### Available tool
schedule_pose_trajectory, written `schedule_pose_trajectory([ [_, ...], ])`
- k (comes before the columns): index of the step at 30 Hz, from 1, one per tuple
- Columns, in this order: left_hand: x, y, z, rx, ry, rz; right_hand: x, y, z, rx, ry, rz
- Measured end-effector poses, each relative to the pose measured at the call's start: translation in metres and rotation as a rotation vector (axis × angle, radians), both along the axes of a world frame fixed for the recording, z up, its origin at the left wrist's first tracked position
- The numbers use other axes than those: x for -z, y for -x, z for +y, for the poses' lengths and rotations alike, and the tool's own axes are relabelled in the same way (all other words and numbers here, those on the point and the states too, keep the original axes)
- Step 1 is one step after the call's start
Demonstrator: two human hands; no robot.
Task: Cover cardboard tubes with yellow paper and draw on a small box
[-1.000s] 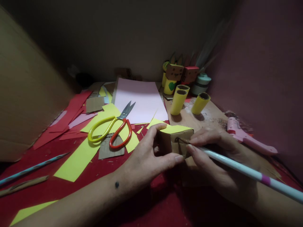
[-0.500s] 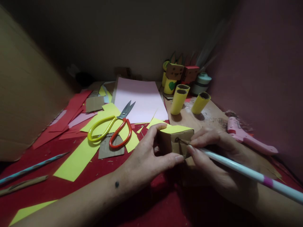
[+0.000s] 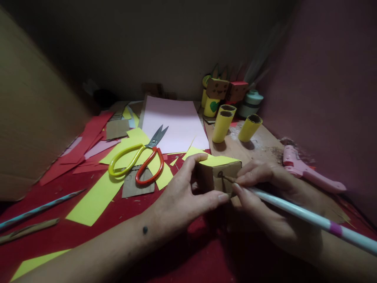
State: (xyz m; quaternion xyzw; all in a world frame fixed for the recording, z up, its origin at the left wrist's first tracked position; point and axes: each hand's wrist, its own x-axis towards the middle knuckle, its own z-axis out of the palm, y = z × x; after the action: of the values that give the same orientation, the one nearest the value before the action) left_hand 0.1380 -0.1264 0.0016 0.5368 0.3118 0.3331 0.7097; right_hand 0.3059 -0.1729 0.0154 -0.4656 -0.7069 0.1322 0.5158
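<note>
A small cardboard box (image 3: pixel 218 179) with a yellow paper top is held in my left hand (image 3: pixel 188 192), thumb along its lower front edge and fingers on its far left side. On its front face is a small dark round mark. My right hand (image 3: pixel 265 192) pinches a white pencil (image 3: pixel 300 210) with a purple band. The pencil's pointed end is at the box's front face, close to the mark. Part of the box is hidden behind my fingers.
Scissors (image 3: pixel 151 147) with yellow and red handles lie on yellow paper and cardboard at the left. Yellow tubes (image 3: pixel 222 127) stand on a wooden board, near decorated figures (image 3: pixel 217 89). A pink glue gun (image 3: pixel 309 171) lies right. Pink sheets (image 3: pixel 173 122) are behind; a blue striped stick (image 3: pixel 41 208) lies left.
The pencil has shifted very slightly, its purple band now a little farther right. My left hand and the box look nearly the same.
</note>
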Motion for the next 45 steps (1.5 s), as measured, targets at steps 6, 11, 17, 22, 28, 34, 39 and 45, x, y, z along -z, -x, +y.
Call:
schedule_pose_trajectory([
  [6,-0.0013,-0.0004,0.0004,0.006,0.006,0.006,-0.0015,0.0012,0.0012,-0.005,-0.029,-0.014],
  [11,-0.0006,0.0004,0.0005,0.010,-0.003,-0.001,0.0003,0.0008,0.0004,-0.002,-0.033,0.004],
  [17,0.0014,0.0001,0.0010,0.005,-0.004,-0.007,0.0021,0.0007,0.0012,0.042,-0.088,-0.035],
  [22,0.0034,0.0010,0.0002,0.002,-0.022,-0.003,0.0038,0.0006,0.0014,0.036,-0.080,-0.039],
  [28,0.0022,0.0016,0.0001,0.002,-0.027,0.009,0.0010,0.0015,0.0003,0.064,-0.086,-0.050],
  [34,-0.0008,0.0005,0.0008,0.000,-0.025,0.019,0.0027,0.0016,0.0019,0.046,-0.082,-0.033],
  [39,-0.0009,0.0003,0.0009,0.003,-0.037,0.016,0.0037,0.0024,0.0019,0.065,-0.079,-0.017],
  [45,-0.0011,0.0004,0.0000,-0.006,-0.045,0.030,0.0041,0.0028,0.0010,0.079,-0.061,-0.012],
])
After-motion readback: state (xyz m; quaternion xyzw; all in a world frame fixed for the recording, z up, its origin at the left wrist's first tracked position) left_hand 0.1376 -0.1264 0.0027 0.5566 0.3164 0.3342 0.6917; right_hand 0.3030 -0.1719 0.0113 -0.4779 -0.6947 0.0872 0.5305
